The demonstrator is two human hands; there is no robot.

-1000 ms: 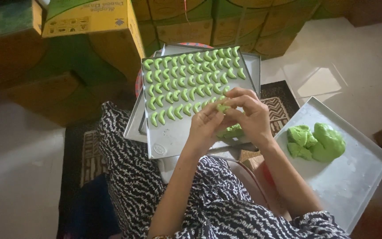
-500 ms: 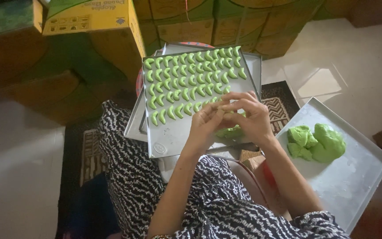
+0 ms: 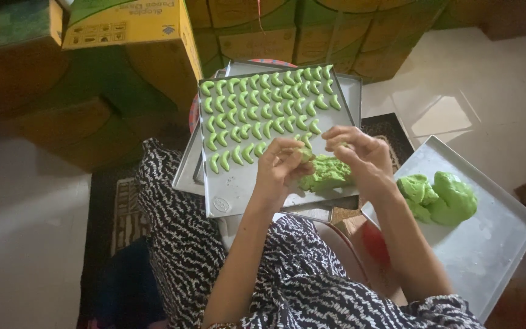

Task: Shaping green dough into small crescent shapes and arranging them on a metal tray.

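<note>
The left hand point(image 3: 280, 163) is clenched on a small piece of green dough point(image 3: 305, 155), pinched at the fingertips; the right hand point(image 3: 360, 155) has its grip on the same piece from the other side; both hover over the near end of a metal baking tray point(image 3: 238, 189). A lump of green dough point(image 3: 327, 172) lies on the tray just beneath the hands; rows of green crescents point(image 3: 263, 109) fill the far part. A second tray point(image 3: 488, 244) to the right carries larger dough lumps point(image 3: 442, 198); cardboard boxes point(image 3: 129, 30) stand beyond.

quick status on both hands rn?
Left hand: fingers curled, pinching a small bit of green dough.
Right hand: fingers bent over the dough lump on the tray; grip cannot be told.
</note>
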